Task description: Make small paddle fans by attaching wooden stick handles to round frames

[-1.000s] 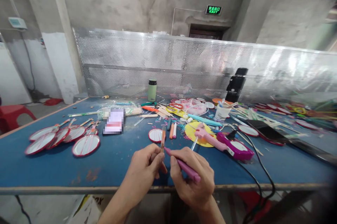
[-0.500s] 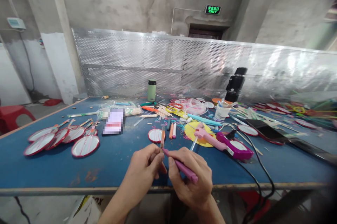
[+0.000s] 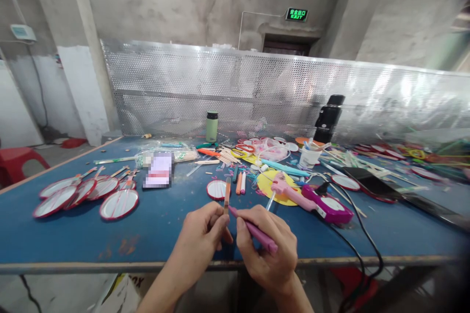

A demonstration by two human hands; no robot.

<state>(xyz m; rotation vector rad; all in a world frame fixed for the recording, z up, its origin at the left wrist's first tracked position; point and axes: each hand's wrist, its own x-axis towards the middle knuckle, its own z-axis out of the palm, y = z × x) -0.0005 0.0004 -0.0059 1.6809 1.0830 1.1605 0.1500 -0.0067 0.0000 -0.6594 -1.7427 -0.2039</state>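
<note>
Above the near edge of the table (image 3: 73,239), the left hand (image 3: 203,234) pinches a wooden stick (image 3: 227,195) upright. The right hand (image 3: 268,249) grips a purple pen (image 3: 253,229), its tip touching the stick. A pink glue gun (image 3: 293,194) lies just beyond the right hand.

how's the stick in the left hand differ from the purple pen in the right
The wooden stick is flat, pale orange-brown and stands nearly upright from the left hand; the purple pen is rounder, thicker and lies slanted across the right hand. The stick's far end points toward the table's clutter, while the pen's tip points at the stick. Both are slim, held in fingertips above the blue table.
</note>
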